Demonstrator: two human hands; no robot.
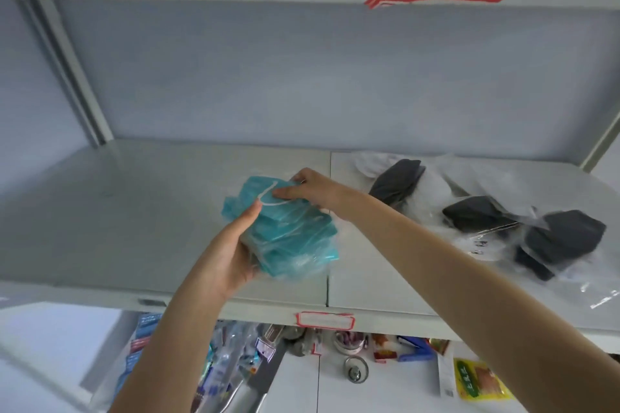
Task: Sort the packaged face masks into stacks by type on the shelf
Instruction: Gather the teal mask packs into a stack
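Everything's blurring a bit, so I can't count the packs in the teal mask stack [288, 235], and the left hand [231, 255] is covering its near-left corner. That hand is gripping it, thumb on top, while the right hand [308, 189] is pinching the far edge. It's sitting mid-shelf [134, 211], long side probably running far-left to near-right. Black masks [476, 213] are lying well to the right.
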